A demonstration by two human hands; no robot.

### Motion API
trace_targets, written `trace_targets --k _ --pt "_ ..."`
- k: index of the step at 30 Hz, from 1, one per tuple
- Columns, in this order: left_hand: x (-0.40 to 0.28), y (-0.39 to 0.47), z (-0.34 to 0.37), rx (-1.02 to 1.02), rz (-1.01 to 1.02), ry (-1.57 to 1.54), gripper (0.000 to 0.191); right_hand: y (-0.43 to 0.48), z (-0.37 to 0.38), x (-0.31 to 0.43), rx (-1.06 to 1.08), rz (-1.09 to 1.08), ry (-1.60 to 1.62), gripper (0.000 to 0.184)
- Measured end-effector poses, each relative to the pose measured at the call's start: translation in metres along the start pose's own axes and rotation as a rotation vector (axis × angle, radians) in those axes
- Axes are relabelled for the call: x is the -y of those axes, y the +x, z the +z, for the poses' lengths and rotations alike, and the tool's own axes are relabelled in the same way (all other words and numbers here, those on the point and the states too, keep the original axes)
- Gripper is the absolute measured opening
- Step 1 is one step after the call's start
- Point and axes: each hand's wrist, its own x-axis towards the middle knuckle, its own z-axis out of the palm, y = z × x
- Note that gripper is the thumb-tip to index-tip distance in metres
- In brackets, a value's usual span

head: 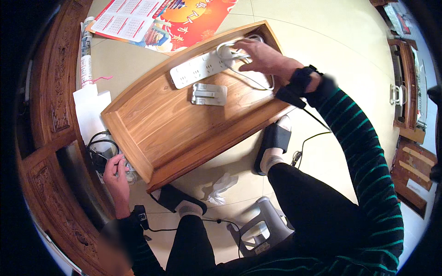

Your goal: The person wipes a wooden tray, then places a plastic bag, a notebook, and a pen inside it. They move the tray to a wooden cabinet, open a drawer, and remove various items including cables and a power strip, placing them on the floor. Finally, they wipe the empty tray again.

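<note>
A shallow wooden box (165, 114), its top uncovered, lies at a slant before me. In it, along the far side, rests a white power strip (198, 69) with several sockets. At its right end my right hand (257, 57) bends over a looped white cable (255, 84); part of the cable runs between thumb and fingers, but how firmly it is held does not show. A small flat grey-white piece (209, 94) lies nearer me on the box's floor. Outside the left end, my left hand (116, 177) has curled fingers beside a black cable (103, 141); its fingertips are partly hidden by something pale.
A red printed calendar poster (193, 24) lies on the tiles beyond the box. Carved wooden furniture (58, 103) borders the left. Near my slippered feet are crumpled white tissue (222, 188) and a grey plastic stool (266, 224). Thin black cords trail from both wrists.
</note>
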Motion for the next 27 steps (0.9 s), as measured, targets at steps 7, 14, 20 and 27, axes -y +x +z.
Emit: trace_targets --k 7,14,20,27 --pt "0.008 -0.018 0.008 0.059 -0.06 -0.063 0.018 0.026 0.04 0.023 0.055 -0.072 -0.362 0.088" --pt "0.003 -0.019 0.006 0.05 -0.098 -0.135 0.018 0.044 0.058 0.014 0.1 0.053 -0.305 0.087" --pt "0.003 -0.018 0.01 0.066 -0.055 -0.125 0.017 0.044 0.058 0.004 0.04 -0.005 -0.23 0.083" --pt "0.006 -0.015 0.014 0.082 -0.03 -0.127 0.015 0.037 0.05 0.018 0.036 -0.015 -0.168 0.077"
